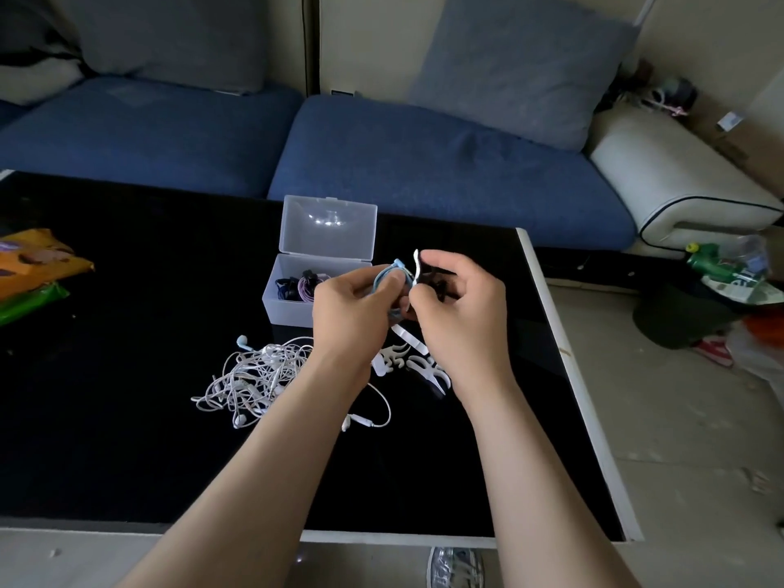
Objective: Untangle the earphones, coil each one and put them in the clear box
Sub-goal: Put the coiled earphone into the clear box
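Black glossy table (127,418) with a white rim, set before a blue sofa (424,171); open floor (679,418) lies beyond its right edge. The clear box (275,299) stands mid-table, its lid raised, with dark and purple coils inside. The left hand (348,307) grips a coiled blue earphone (388,275) just beside the box, and the right hand (458,307) pinches a white tie (416,267) against it. A tangle of white earphones (259,375) lies by the left forearm.
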